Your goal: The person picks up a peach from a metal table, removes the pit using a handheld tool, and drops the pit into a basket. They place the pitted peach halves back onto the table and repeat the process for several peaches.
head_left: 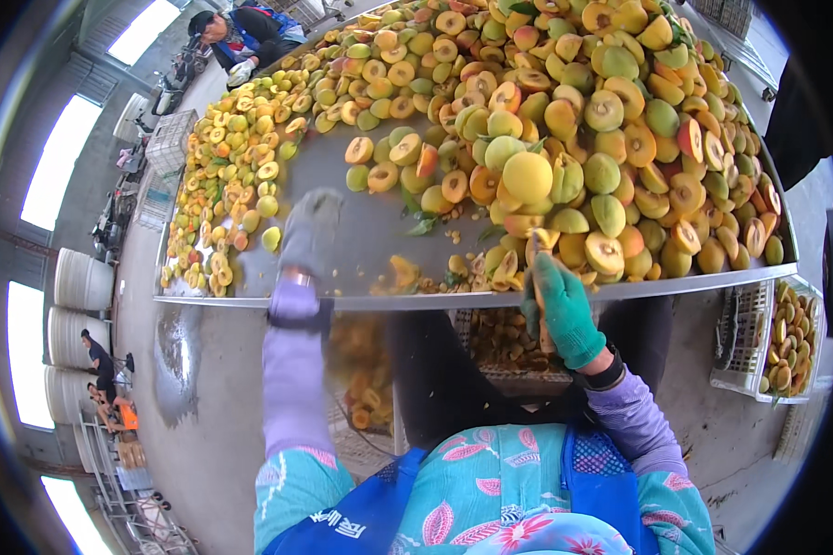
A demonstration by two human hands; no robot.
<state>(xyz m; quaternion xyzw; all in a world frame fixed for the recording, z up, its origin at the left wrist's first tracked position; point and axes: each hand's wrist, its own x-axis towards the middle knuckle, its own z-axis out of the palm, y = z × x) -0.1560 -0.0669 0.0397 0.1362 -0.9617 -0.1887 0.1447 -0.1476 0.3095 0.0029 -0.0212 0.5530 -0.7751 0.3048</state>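
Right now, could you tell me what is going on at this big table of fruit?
A person stands at a metal table heaped with halved peaches. Their right hand, in a green glove, grips a small tool at the table's near edge, close to a cut half. Their left hand, in a grey glove and blurred, reaches over a bare patch of the tabletop. Another person works at the far end.

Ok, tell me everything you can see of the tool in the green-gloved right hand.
The tool is slim, with a pale wood-like handle, held roughly upright in the right hand, which wears a green glove. Its upper end reaches over the metal table's edge among the halved peaches. Its lower end pokes out below the fist. The tip's shape is too small to tell.
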